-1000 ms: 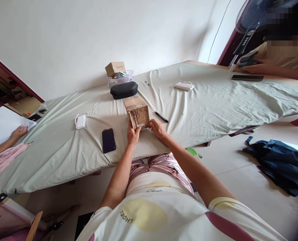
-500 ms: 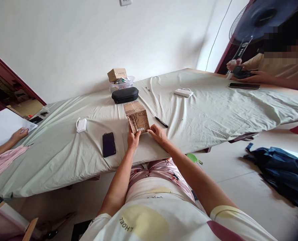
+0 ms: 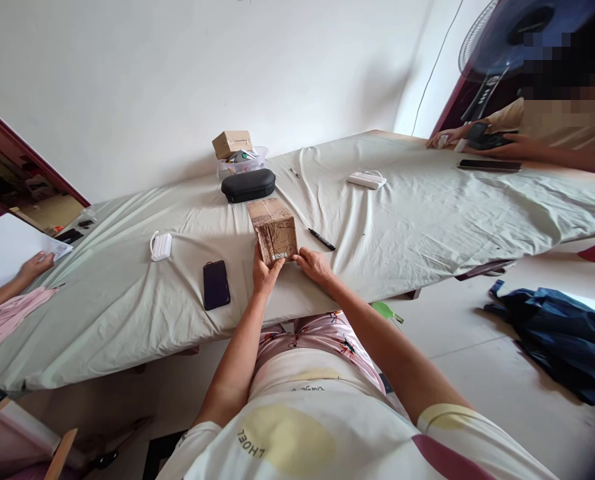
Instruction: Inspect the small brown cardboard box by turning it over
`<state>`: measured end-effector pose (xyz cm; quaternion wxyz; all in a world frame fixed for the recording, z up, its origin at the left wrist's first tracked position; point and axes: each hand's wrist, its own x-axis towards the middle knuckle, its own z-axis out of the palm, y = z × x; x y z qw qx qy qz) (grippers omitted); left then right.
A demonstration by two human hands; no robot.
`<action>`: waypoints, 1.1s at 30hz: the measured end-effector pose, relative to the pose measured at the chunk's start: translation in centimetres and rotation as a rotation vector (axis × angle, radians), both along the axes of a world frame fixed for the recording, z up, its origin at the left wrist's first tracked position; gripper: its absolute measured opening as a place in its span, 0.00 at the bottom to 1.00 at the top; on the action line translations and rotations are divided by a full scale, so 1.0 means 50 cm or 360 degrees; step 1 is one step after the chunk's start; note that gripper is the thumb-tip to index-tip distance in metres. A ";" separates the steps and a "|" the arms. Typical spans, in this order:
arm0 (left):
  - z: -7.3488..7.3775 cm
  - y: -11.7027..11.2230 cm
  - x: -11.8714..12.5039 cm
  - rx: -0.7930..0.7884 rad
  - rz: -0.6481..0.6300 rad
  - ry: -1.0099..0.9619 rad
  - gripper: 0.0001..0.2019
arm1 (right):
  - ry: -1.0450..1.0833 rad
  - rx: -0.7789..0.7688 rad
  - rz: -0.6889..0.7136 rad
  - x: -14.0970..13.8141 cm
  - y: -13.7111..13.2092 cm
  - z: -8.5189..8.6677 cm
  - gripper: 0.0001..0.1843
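A brown cardboard box (image 3: pixel 276 230) with dark printed lines and white lettering on its near face sits on the cloth-covered table in front of me. My left hand (image 3: pixel 267 272) grips its lower left corner, thumb along the bottom of the near face. At the lower right corner, my right hand (image 3: pixel 313 264) has its fingers closed against the box edge. The undersides of my fingers are hidden. Just right of the box lies a black pen (image 3: pixel 321 239). To the left of my left hand is a dark phone (image 3: pixel 216 285).
A black zip case (image 3: pixel 248 185) lies behind the box, before a clear plastic basket (image 3: pixel 227 168) topped by a small carton (image 3: pixel 231 143). White power banks (image 3: pixel 161 247) rest either side. A person sits at far right near another phone (image 3: pixel 490 165); a hand (image 3: pixel 36 265) holds paper at left.
The box's near face has shifted slightly and looks squarer, with both my hands still at its lower corners. At far right, the other person's hand has moved left and down to the table.
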<state>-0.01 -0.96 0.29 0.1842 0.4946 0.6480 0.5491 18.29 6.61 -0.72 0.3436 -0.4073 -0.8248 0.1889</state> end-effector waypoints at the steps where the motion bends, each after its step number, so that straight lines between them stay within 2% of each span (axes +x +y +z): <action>1: -0.001 0.001 -0.001 0.0034 -0.0011 0.0015 0.48 | 0.0002 -0.0005 0.0014 0.000 0.000 0.000 0.27; 9: 0.002 -0.002 -0.004 0.0110 -0.0064 0.0059 0.46 | 0.0031 -0.0006 0.0038 -0.002 -0.001 0.005 0.30; 19: 0.007 -0.008 -0.003 -0.0015 0.0019 0.0014 0.47 | 0.0002 -0.0021 0.0073 0.002 -0.003 0.003 0.22; 25: 0.013 -0.012 -0.003 -0.0007 -0.0012 0.0036 0.42 | -0.0034 -0.0008 0.0002 -0.004 -0.006 0.008 0.28; 33: 0.005 -0.006 -0.001 -0.0047 0.0025 0.0049 0.33 | -0.0057 0.0040 -0.0019 -0.007 -0.009 0.008 0.25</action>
